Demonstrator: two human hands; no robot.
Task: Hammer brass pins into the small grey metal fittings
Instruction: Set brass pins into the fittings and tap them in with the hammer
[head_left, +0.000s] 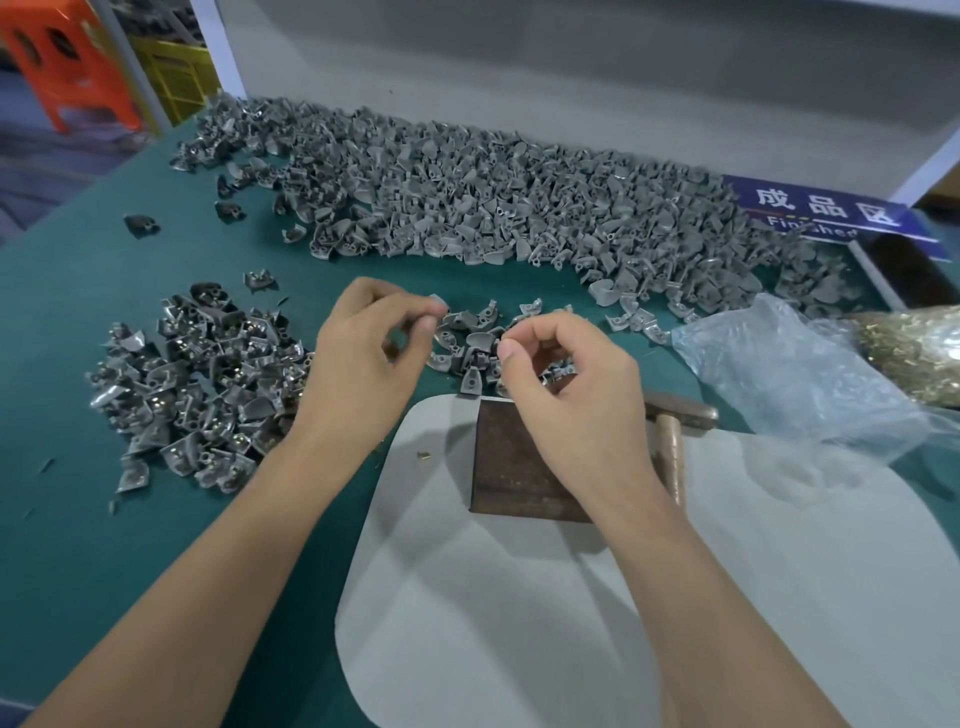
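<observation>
A: Largest first. Green-topped work desk (78, 332). Along its far edge, a long heap of small grey metal fittings (493, 192), unpinned by the look of them.

B: And the smaller heap?

A: Near the left edge, a darker pile of fittings with brass showing in them (192, 384); finished ones, I'd judge. At the near edge a pale grey rounded mat (519, 623), with a rusty brown steel block (506, 462) on its far end. Right edge: a crumpled clear plastic bag (789, 374) and a heap of loose brass pins (919, 348).

B: Hammer?

A: Small wooden-handled hammer (675, 421) lies just beside the block, untouched.

B: Hands?

A: Both over a little scatter of grey fittings (478, 343) just beyond the block. Left hand (363, 358) has thumb and forefinger pressed together, pinching something pale, possibly a fitting; too blurred to say. Right hand (561, 374) has its fingers curled in, tips pinched on something tiny I can't make out.

B: Handling?

A: Fittings look light, rigid, curved and smooth, likely to roll. Best held by the shell edges, hole upward, flat on the block. One stray brass pin (424, 457) on the mat: tiny, slippery, fingertip work.
</observation>
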